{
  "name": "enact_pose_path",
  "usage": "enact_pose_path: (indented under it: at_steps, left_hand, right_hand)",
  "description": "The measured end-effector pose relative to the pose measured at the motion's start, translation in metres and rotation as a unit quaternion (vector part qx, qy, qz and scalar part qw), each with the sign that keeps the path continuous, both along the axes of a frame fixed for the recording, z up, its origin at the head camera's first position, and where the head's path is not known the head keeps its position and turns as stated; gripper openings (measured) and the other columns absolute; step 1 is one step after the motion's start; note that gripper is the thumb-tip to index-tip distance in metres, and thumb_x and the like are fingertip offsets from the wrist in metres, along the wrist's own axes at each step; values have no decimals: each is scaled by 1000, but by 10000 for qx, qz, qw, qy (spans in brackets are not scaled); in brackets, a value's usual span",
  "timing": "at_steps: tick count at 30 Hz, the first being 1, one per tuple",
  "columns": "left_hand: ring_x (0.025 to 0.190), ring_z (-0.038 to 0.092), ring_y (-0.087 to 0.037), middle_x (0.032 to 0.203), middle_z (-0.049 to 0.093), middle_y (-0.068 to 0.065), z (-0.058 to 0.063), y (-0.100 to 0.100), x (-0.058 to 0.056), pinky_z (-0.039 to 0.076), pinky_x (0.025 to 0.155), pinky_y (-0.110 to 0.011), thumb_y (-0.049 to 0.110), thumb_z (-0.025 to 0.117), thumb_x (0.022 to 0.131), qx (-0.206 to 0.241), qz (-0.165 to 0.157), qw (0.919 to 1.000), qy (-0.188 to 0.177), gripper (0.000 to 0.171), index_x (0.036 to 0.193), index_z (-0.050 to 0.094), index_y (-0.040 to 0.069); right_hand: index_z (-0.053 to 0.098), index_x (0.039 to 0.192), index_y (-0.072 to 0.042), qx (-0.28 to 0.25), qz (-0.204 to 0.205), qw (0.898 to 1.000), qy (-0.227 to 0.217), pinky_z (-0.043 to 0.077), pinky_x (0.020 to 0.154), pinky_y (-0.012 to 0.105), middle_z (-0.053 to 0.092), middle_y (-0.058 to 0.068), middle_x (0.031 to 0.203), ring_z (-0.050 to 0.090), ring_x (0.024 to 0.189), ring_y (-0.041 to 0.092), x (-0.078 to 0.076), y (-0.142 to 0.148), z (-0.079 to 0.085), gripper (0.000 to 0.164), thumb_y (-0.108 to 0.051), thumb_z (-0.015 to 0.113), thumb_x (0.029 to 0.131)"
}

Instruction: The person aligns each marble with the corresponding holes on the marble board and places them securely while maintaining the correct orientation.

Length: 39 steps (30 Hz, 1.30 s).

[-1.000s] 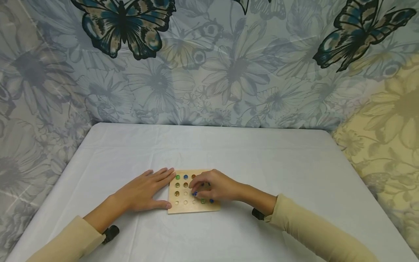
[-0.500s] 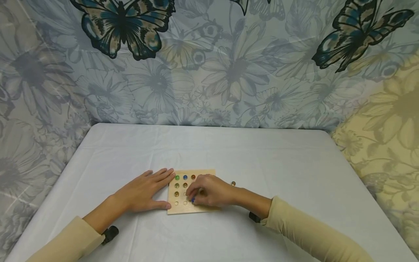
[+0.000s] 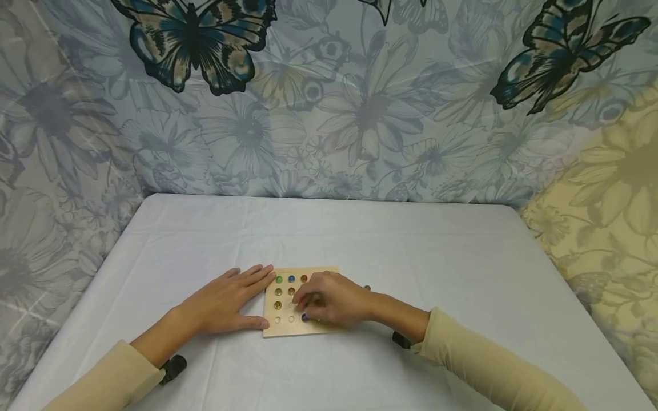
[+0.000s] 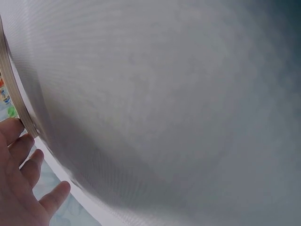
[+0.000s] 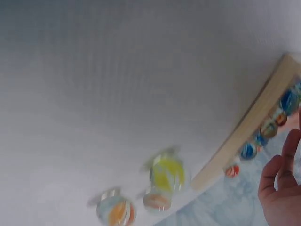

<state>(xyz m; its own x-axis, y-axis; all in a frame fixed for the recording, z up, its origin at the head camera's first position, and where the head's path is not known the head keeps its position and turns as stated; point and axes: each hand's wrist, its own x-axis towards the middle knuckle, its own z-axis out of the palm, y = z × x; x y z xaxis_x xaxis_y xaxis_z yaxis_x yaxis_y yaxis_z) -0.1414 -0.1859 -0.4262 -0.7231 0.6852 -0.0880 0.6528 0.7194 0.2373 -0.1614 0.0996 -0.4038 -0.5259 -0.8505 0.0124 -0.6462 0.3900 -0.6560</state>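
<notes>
A square wooden board (image 3: 284, 331) with rows of shallow round hollows lies on the white cloth; glass marbles fill several of them. My left hand (image 3: 226, 301) lies flat along its left side, fingertips at the upper corner and thumb at the lower one. Over the board's right half, my right hand (image 3: 329, 299) has curled fingers, with its thumb tip right at a blue marble (image 3: 304, 317) in the front row. That hand covers most of the right columns. In the right wrist view, its fingers (image 5: 270, 176) show beside the board's marble-lined edge (image 5: 254, 117).
Loose marbles lie on the cloth right of the board: a yellow-green marble (image 5: 168, 174), an orange-and-white marble (image 5: 121, 212) and a smaller brownish marble (image 5: 157, 200). An amber marble (image 3: 367, 287) peeks out behind the right wrist. Patterned fabric (image 3: 329, 131) hangs behind the table.
My right hand has carried the blue marble toward the front of the board, down to the front row. The left hand has stayed in place.
</notes>
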Motion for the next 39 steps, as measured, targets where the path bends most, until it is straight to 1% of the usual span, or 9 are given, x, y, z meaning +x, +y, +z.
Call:
enact_pose_path:
  at_steps: [4,7,12,17,23,28,35,39]
  left_hand:
    - [148,28,-29,162,29,-6,0,0,1,29,112,-60,76,46,89,-35,26,10000,1,95,157,31,11]
    - [148,28,-28,162,29,-6,0,0,1,29,112,-60,77,45,89,-60,44,10000,17,95,157,32,11]
    - [148,28,-28,162,29,-5,-1,0,1,28,113,-60,78,45,88,-77,81,9999,-8,96,157,31,12]
    - [148,28,-28,162,28,-5,0,0,2,28,113,-60,77,45,88,-56,80,10000,-21,96,158,31,12]
    - [148,27,-28,163,28,-5,0,0,2,27,114,-60,77,45,88,-52,113,9999,-45,96,158,30,12]
    - [149,26,-27,163,27,-4,-2,0,1,27,114,-59,77,46,88,-89,122,9999,-15,97,158,29,14]
    - [149,25,-26,163,25,-3,-1,0,1,26,115,-58,77,46,88,-102,114,9999,1,96,158,29,15]
    - [148,27,-28,163,28,-5,-1,0,1,27,114,-59,76,46,88,-48,91,9999,14,95,158,31,13]
  right_hand:
    - [72,113,-7,-124,-217,9997,59,51,89,29,72,-4,103,65,95,6,-6,10,8,25,-6,75,88]
    - [72,113,-7,-126,-458,9989,-14,53,89,33,74,-3,103,67,95,11,-11,21,12,26,-6,75,88]
    - [72,113,-7,-89,-749,9972,-13,53,89,40,74,-1,101,66,95,17,-15,42,15,26,-5,75,88]
    - [72,114,-9,-2,-986,9951,-18,52,87,45,74,-4,102,66,97,18,-16,66,13,27,-8,76,87]
    - [72,114,-11,156,-1187,9928,-87,51,85,44,73,-6,102,66,96,16,-17,92,6,27,-10,76,88]
    - [73,113,-12,158,-1275,9917,22,51,82,41,73,-7,100,66,93,12,-16,109,2,26,-12,77,87]
    - [73,111,-12,77,-1321,9912,-27,50,79,38,74,-9,98,66,91,9,-13,125,-1,26,-13,80,85]
    - [73,110,-12,40,-1305,9913,-162,50,78,37,74,-8,98,67,90,12,-12,129,-4,26,-12,80,85]
